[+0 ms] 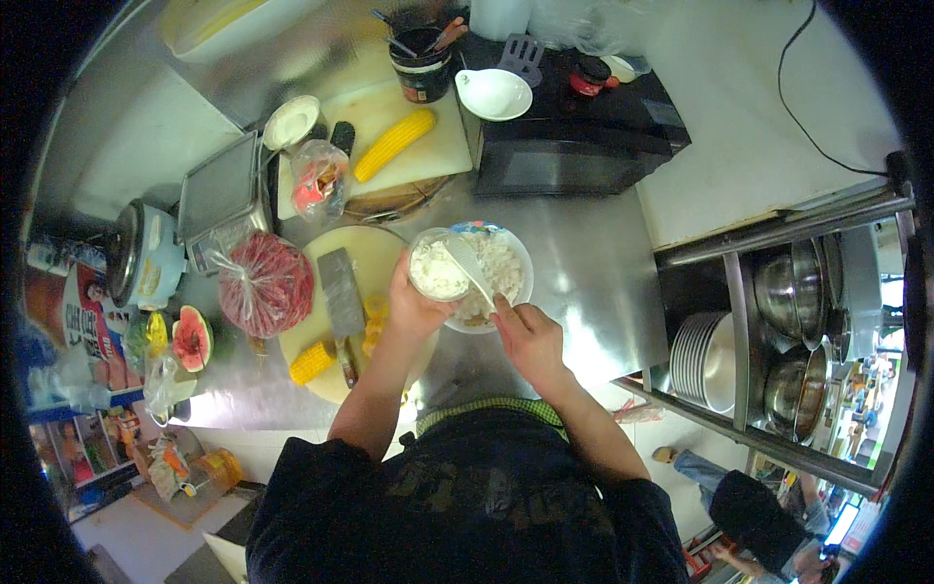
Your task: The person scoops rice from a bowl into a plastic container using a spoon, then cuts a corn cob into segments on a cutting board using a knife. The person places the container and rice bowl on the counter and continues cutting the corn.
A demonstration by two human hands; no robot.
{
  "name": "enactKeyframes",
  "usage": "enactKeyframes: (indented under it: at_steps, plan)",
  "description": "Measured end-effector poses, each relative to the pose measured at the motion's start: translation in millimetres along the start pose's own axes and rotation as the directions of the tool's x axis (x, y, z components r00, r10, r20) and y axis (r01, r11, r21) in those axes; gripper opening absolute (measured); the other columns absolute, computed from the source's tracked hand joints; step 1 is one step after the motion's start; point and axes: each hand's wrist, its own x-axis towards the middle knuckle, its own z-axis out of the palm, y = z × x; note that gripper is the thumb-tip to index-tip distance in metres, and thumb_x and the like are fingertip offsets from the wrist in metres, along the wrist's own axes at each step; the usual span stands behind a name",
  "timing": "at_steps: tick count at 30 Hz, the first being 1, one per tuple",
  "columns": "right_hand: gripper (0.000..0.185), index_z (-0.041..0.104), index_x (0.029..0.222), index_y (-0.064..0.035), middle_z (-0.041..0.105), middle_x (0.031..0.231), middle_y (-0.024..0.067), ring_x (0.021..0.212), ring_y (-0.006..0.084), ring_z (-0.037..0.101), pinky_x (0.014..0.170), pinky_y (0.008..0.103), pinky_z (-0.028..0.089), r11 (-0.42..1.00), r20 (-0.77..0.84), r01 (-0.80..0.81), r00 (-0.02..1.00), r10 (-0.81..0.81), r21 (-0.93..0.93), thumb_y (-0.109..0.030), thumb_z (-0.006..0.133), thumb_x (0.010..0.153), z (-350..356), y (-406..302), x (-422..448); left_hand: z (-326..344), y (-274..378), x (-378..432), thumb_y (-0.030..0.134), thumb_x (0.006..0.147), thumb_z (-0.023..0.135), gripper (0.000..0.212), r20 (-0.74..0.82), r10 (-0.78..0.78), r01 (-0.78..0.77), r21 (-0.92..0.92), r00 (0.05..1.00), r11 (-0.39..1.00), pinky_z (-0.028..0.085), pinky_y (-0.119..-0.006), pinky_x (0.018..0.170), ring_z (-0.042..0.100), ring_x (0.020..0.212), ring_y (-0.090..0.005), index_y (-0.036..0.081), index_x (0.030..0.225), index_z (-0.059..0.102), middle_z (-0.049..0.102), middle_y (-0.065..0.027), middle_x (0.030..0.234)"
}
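My left hand grips a small round bowl of white rice, held over the left side of a larger bowl that also contains rice. In my right hand is the handle of a white rice paddle. Its blade reaches over the right rim of the small bowl. Left of my hands lies a round cutting board, bearing a cleaver, a corn cob piece and cut corn slices, partly hidden by my left forearm.
A plastic bag of red contents and a cut watermelon sit at left. Behind are a whole corn cob on a rectangular board and a black microwave-like appliance. Stacked plates occupy the right shelf; a person is lower right.
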Motion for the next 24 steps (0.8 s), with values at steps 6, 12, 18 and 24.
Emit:
enactKeyframes:
  at_steps: [6,12,18,24]
  plan:
    - [0.034,0.071,0.123,-0.0024,0.066,0.081,0.0117,0.068,0.0278,0.067,0.059,0.0378,0.055,0.946,0.023,-0.151,0.988,0.15,0.287,-0.012,0.076,0.091,-3.2,-6.3,-7.7,-11.7,6.4,0.9,0.069,0.097,0.046,0.068,0.086,-0.095,0.103,-0.095,0.992,0.99,0.052,-0.052,0.1,0.059,0.128,-0.0336,0.022,0.144,0.059,0.063,-0.0074,0.143]
    - [0.029,0.071,0.123,0.0022,0.062,0.075,0.0125,0.064,0.023,0.06,0.06,0.0333,0.048,0.915,-0.017,-0.202,0.975,0.222,0.349,-0.003,0.07,0.095,-12.7,1.3,-17.1,-0.2,7.5,1.0,0.068,0.097,0.046,0.065,0.085,-0.115,0.124,-0.111,0.99,0.986,0.051,-0.051,0.1,0.058,0.129,-0.034,0.024,0.144,0.06,0.063,-0.0071,0.144]
    - [0.028,0.071,0.122,-0.0001,0.064,0.082,0.0144,0.069,0.0289,0.065,0.063,0.0383,0.053,0.914,0.049,-0.191,0.981,0.186,0.358,-0.007,0.071,0.095,-2.9,-10.8,-8.3,6.8,3.2,3.0,0.065,0.098,0.046,0.06,0.051,-0.098,0.099,-0.019,0.994,0.995,0.049,-0.052,0.102,0.059,0.13,-0.0298,0.025,0.14,0.063,0.064,-0.0035,0.142]
    - [0.02,0.072,0.115,0.0017,0.063,0.077,0.0139,0.064,0.0264,0.062,0.061,0.0356,0.051,0.874,0.021,-0.246,0.965,0.262,0.418,-0.007,0.069,0.098,-3.2,-5.2,-3.9,0.5,9.0,6.4,0.061,0.1,0.045,0.06,0.172,-0.138,0.144,-0.022,0.975,0.989,0.048,-0.051,0.106,0.057,0.133,-0.0297,0.02,0.141,0.061,0.062,-0.0054,0.145]
